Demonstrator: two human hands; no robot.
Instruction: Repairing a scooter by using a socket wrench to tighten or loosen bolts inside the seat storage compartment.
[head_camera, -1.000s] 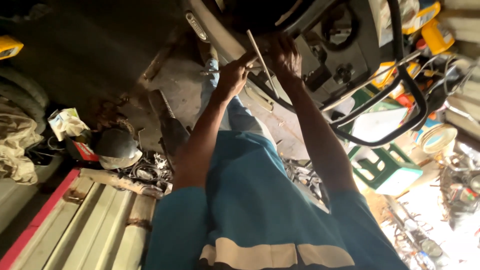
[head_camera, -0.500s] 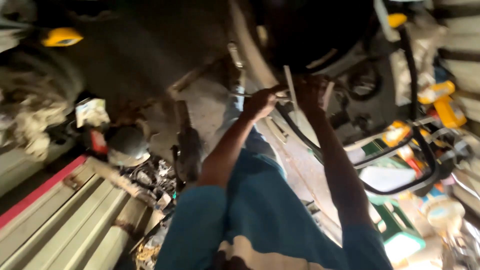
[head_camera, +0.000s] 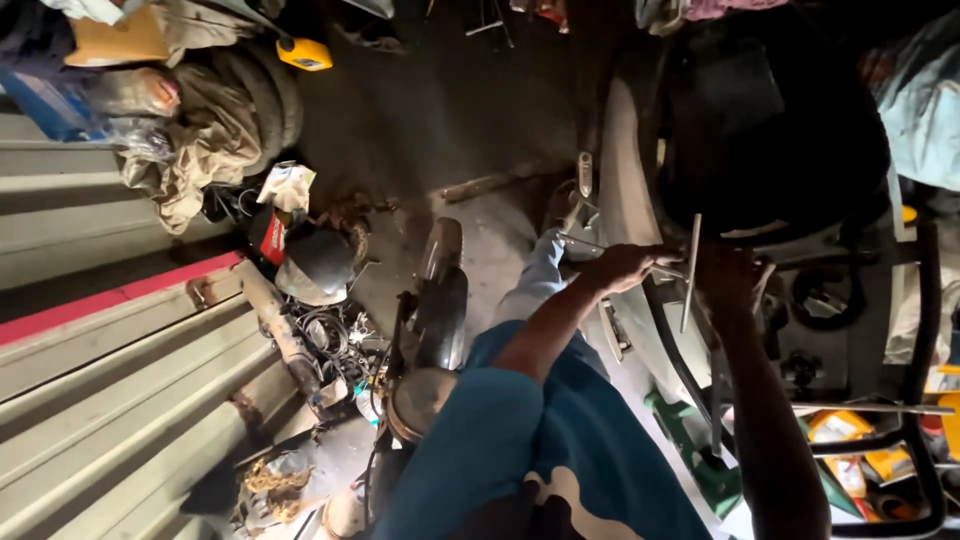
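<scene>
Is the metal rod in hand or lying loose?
In hand: both hands, left hand and right hand, grip the metal rod.

A dark concrete floor (head_camera: 440, 110) carries everything. On it lie a heap of tan cloth (head_camera: 205, 140) against a tyre (head_camera: 265, 95), a yellow tool (head_camera: 305, 53), a grey helmet (head_camera: 315, 268), a tangle of wires (head_camera: 330, 335), a rusty chain (head_camera: 270, 478) and a green crate (head_camera: 700, 450)
</scene>
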